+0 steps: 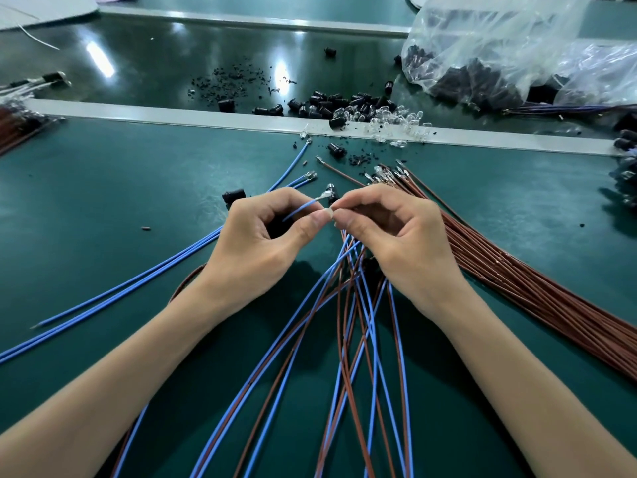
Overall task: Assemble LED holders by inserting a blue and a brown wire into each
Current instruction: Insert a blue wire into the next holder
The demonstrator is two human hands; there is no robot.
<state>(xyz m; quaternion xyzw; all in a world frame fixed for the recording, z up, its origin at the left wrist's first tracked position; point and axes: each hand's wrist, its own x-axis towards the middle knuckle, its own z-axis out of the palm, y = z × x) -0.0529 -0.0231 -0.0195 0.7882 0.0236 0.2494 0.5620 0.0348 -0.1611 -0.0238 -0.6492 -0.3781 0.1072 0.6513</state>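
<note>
Left grip: the left hand [262,243] pinches a blue wire [300,210] between thumb and forefinger, just behind its metal terminal [324,194], probably so the tip stays stiff enough to aim.
Right grip: the right hand [406,243] has its thumb and forefinger pressed together on a small dark part, most likely the LED holder [333,200]. Fingertips hide most of it.
Meeting point: the terminal points toward 2 o'clock at the holder, and the two hands' fingertips almost touch. I cannot tell whether the terminal has entered.
Step, as judged: seating the blue wire. No brown wire is visibly in this holder.
Wired bunch [344,339]: mixed blue and brown wires fan from under the right palm toward 6 o'clock, apparently finished pieces kept together.
Loose blue wires [172,263]: lying from 12 toward 8 o'clock, near the left hand for picking.
Brown wire bundle [517,277]: at 3 to 4 o'clock, terminals nearest the right hand.
Spare holders [327,105]: a black pile at 12 o'clock, clear LEDs [403,119] beside it.
Plastic bag [499,46]: at 1 o'clock, holding more dark parts.
Surface [103,201]: dark green.
</note>
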